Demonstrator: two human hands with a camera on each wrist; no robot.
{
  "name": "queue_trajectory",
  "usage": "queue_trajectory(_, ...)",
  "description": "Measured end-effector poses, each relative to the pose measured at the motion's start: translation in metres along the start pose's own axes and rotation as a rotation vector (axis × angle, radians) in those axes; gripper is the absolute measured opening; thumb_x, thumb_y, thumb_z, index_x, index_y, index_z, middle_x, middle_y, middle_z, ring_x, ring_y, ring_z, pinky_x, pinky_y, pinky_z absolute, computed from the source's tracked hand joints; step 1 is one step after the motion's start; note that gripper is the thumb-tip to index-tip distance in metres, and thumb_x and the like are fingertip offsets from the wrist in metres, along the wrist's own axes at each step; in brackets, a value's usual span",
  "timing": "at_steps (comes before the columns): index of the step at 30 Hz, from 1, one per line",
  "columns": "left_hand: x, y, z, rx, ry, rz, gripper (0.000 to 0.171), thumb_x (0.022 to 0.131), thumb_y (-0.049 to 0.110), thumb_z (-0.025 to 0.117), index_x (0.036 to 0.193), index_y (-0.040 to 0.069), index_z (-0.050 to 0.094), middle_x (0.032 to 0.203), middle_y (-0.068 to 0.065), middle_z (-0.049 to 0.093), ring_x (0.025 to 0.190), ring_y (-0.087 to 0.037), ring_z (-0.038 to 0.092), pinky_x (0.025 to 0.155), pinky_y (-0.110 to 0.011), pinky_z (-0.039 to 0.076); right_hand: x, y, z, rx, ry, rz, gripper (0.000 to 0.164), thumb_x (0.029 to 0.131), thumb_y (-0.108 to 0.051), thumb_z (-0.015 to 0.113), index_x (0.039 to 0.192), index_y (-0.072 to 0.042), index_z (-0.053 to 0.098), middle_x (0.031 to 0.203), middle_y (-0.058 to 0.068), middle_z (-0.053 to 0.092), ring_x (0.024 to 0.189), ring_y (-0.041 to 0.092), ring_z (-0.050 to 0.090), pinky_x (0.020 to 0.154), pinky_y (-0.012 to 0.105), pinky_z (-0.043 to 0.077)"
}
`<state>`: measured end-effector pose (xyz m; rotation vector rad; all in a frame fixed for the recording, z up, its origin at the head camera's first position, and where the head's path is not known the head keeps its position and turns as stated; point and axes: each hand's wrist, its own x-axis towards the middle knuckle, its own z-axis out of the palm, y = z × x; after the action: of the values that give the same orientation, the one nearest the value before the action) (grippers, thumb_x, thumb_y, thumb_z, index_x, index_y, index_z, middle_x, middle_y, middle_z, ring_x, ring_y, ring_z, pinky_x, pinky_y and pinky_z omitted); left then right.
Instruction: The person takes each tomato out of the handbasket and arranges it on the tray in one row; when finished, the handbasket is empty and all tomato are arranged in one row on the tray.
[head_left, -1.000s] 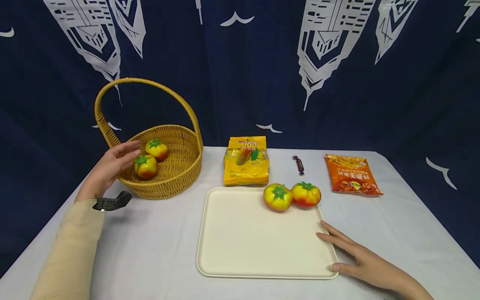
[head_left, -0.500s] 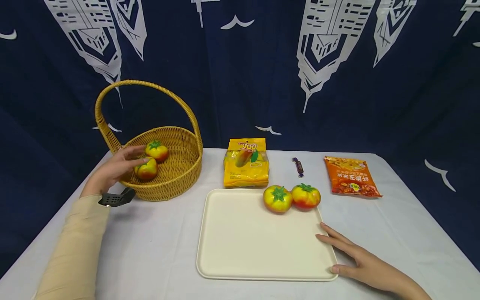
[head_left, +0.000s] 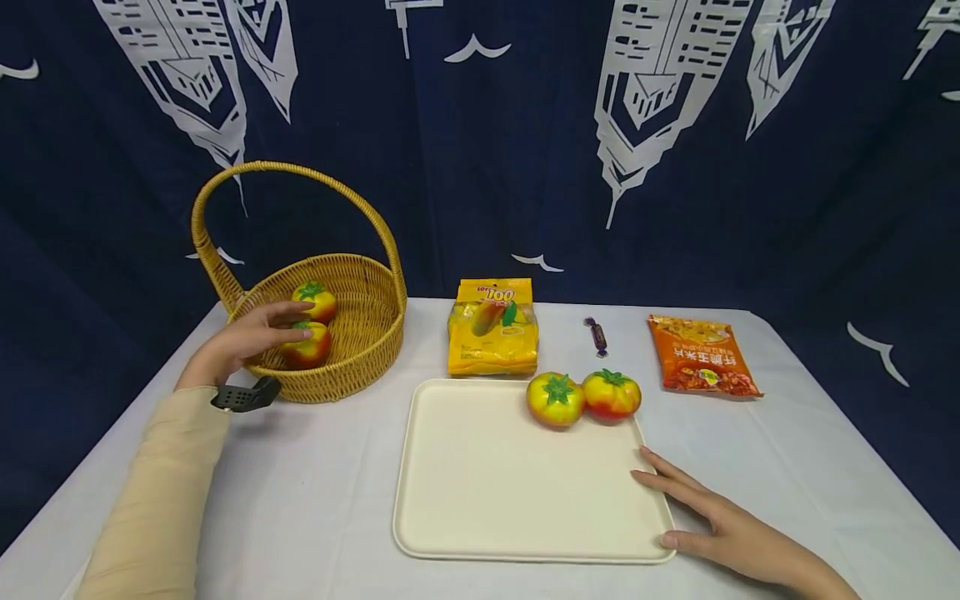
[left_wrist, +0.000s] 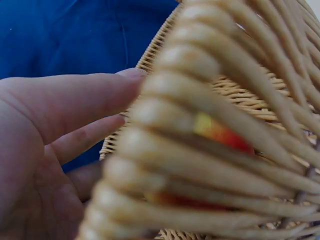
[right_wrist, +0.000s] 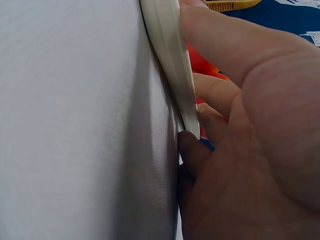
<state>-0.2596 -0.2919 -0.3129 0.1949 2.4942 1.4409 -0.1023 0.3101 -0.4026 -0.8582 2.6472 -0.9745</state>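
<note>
My L hand (head_left: 251,340) is stretched fwd on a beige-sleeved arm, fingers curled over sth, palm down. R hand (head_left: 723,521) lies flat & low, fingers straight, spread, thumb out to the side. Hands well apart.

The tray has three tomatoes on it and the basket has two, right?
Not quite. The tray has two tomatoes, one beside the other, at its far right corner. The head view shows it. The basket does have two: one behind, one under the left hand.

Navy skyline curtain (head_left: 480,142) — white tbl (head_left: 315,500).
</note>
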Motion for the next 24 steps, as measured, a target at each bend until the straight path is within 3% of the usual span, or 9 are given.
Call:
queue_trajectory(7, 0.002, 0.002, 0.006, 0.158, -0.038, 0.010, 0.063, 0.088, 0.029, 0.065, 0.139, 0.000, 0.040, 0.137, -0.026, 0.034, 0.121, -0.042, 0.029, 0.098, -0.056, 0.030, -0.001, 0.000, 0.003, 0.002, -0.012, 0.018, 0.058, 0.089, -0.032, 0.063, 0.142, -0.021, 0.041, 0.154, -0.001, 0.016, 0.125, -0.018, 0.007, 0.091, 0.016, 0.030)
queue_trajectory(9, 0.003, 0.002, 0.007, 0.182, -0.045, 0.001, 0.064, 0.088, 0.032, 0.065, 0.139, 0.001, 0.041, 0.137, -0.026, 0.033, 0.121, -0.042, 0.028, 0.098, -0.058, 0.029, -0.001, -0.001, 0.004, -0.003, -0.016, 0.041, 0.058, 0.089, -0.033, 0.062, 0.142, -0.022, 0.041, 0.154, 0.000, 0.016, 0.124, -0.020, 0.007, 0.092, 0.022, 0.034)
queue_trajectory(12, 0.004, 0.001, 0.009, 0.193, -0.052, -0.003, 0.064, 0.090, 0.037, 0.063, 0.139, 0.002, 0.041, 0.138, -0.026, 0.031, 0.122, -0.043, 0.028, 0.098, -0.059, 0.028, -0.002, -0.002, 0.004, 0.020, -0.026, 0.070, 0.059, 0.089, -0.035, 0.062, 0.142, -0.023, 0.041, 0.154, 0.003, 0.015, 0.122, -0.022, 0.005, 0.094, 0.046, 0.040)
queue_trajectory(14, 0.004, 0.001, 0.011, 0.213, -0.053, 0.008, 0.064, 0.091, 0.038, 0.060, 0.139, 0.001, 0.041, 0.138, -0.027, 0.031, 0.123, -0.043, 0.028, 0.098, -0.059, 0.028, -0.002, -0.002, 0.005, 0.040, -0.029, 0.075, 0.059, 0.089, -0.034, 0.062, 0.143, -0.022, 0.040, 0.154, 0.005, 0.014, 0.121, -0.022, 0.004, 0.090, 0.061, 0.037)
queue_trajectory(16, 0.004, 0.002, 0.011, 0.232, -0.060, 0.013, 0.065, 0.092, 0.040, 0.058, 0.139, 0.000, 0.040, 0.138, -0.028, 0.031, 0.123, -0.043, 0.028, 0.098, -0.059, 0.028, -0.002, -0.002, 0.004, 0.046, -0.027, 0.077, 0.059, 0.089, -0.035, 0.062, 0.143, -0.022, 0.040, 0.154, 0.004, 0.014, 0.121, -0.022, 0.003, 0.087, 0.066, 0.034)
queue_trajectory(19, 0.004, 0.004, 0.011, 0.236, -0.080, -0.008, 0.068, 0.091, 0.042, 0.058, 0.140, -0.001, 0.038, 0.140, -0.028, 0.029, 0.125, -0.043, 0.027, 0.099, -0.059, 0.027, -0.002, -0.002, 0.003, 0.008, -0.018, 0.062, 0.059, 0.089, -0.035, 0.062, 0.142, -0.022, 0.041, 0.154, -0.001, 0.015, 0.122, -0.021, 0.005, 0.093, 0.047, 0.041)
queue_trajectory(22, 0.003, 0.005, 0.010, 0.242, -0.121, -0.026, 0.070, 0.090, 0.042, 0.059, 0.140, -0.002, 0.037, 0.141, -0.030, 0.026, 0.126, -0.044, 0.026, 0.101, -0.058, 0.024, -0.001, -0.003, 0.001, -0.032, -0.008, 0.029, 0.059, 0.089, -0.033, 0.063, 0.142, -0.022, 0.041, 0.154, -0.002, 0.016, 0.124, -0.020, 0.007, 0.092, 0.025, 0.037)
queue_trajectory(24, 0.003, 0.006, 0.010, 0.257, -0.151, -0.026, 0.071, 0.090, 0.041, 0.060, 0.141, -0.003, 0.036, 0.142, -0.031, 0.024, 0.127, -0.044, 0.025, 0.101, -0.058, 0.023, -0.001, -0.003, 0.000, -0.028, -0.008, 0.016, 0.059, 0.089, -0.032, 0.063, 0.142, -0.022, 0.041, 0.154, -0.003, 0.016, 0.125, -0.019, 0.007, 0.092, 0.021, 0.034)
